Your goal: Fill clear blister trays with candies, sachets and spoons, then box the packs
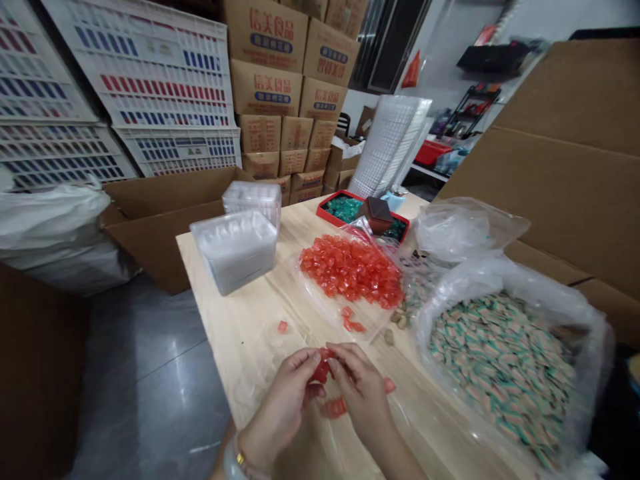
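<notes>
My left hand (293,387) and my right hand (357,383) meet above the front part of the wooden table. Between their fingertips is a small red translucent piece (323,365), pinched from both sides; its exact kind I cannot make out. Loose red pieces (336,407) lie on the tabletop just below the hands, partly covered by them. Another single red piece (283,327) rests farther off to the left. Beyond the hands, a large heap of shiny red pieces (350,270) sits on a clear plastic sheet.
Stacked clear plastic trays (235,250) stand at the table's left edge. On the right, a big clear bag (500,360) holds many flat green-and-beige pieces. A red tray (325,212) with dark green pieces and a brown box (376,215) is at the back. An open carton (165,207) stands left.
</notes>
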Available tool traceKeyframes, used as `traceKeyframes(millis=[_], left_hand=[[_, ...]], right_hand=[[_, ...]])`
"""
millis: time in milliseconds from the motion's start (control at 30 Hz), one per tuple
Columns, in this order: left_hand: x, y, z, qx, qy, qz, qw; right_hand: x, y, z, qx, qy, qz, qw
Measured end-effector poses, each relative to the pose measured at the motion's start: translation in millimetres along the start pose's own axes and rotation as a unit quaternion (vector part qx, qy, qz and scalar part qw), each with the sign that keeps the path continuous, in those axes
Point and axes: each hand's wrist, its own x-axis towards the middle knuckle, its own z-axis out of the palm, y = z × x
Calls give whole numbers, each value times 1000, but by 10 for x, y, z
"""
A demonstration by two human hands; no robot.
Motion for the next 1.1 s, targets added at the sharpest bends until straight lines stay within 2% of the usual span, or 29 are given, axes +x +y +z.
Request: traceKeyframes(millis=[133, 200, 267, 400, 467, 667, 867, 967, 1100], left_hand=[[-178, -10, -170, 69, 49, 65, 994], [-246, 18, -295, 71, 108, 106, 986], [-322, 70, -452, 43, 164, 132, 977], [-471, 171, -722, 5, 176, 106, 979], [-502, 183, -787, 1, 178, 90, 980], [-374, 78, -861, 6, 180, 94, 979], [-297, 50, -912, 7, 175, 88, 981], [-303, 61, -887, 32, 187, 111, 976], [-292, 60, -824, 141, 201, 160, 956]], right_hand=[[-134, -114, 161, 23, 1, 26, 999], [-163, -139, 203, 31, 25, 50, 998], [-156, -149, 237, 20, 20, 52, 998], [-9, -147, 389, -59, -69, -22, 996], [110, -134, 521, -105, -84, -52, 990], [317, -1, 868, -194, -144, -121, 963], [264, 27, 886, -297, -133, -160, 932], [114, -90, 809, -262, -96, -142, 950], [-107, -205, 690, -151, -89, -59, 983]])
